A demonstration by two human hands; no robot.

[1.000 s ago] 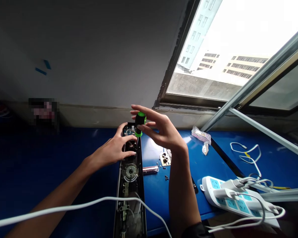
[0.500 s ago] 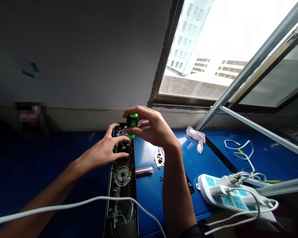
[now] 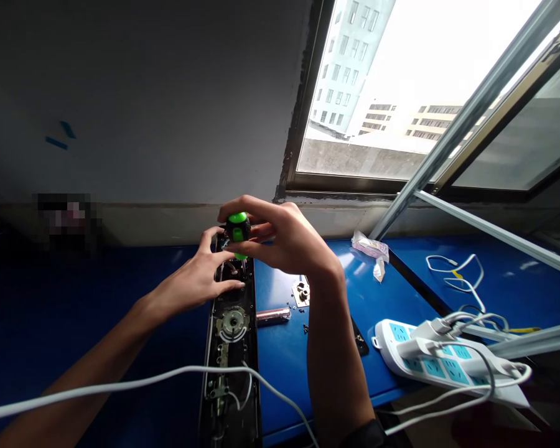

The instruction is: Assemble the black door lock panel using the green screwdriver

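Observation:
A long, narrow black device housing (image 3: 253,348), opened up, runs away from me on the blue table. Inside it show a round metal disc (image 3: 234,322), metal brackets and thin wires. My left hand (image 3: 193,274) lies across its far end, fingers curved and spread over the casing, steadying it. Between the thumb and fingers of my right hand (image 3: 284,239) is a screwdriver (image 3: 238,231) with a black and green handle. It stands roughly upright above the far part of the housing, close to my left fingers. Its tip is hidden behind hands and handle.
Right of the housing lie a shiny wrapped cylinder (image 3: 273,316), a small metal plate (image 3: 301,292) and several tiny screws (image 3: 305,328). A white power strip (image 3: 429,358) with plugs stands at the right. A white cable (image 3: 158,374) crosses in front of the housing.
The screwdriver and my right hand have shifted left and slightly inward over the housing, and my fingers have closed more around the handle. My left hand stays on the casing. The view has turned slightly.

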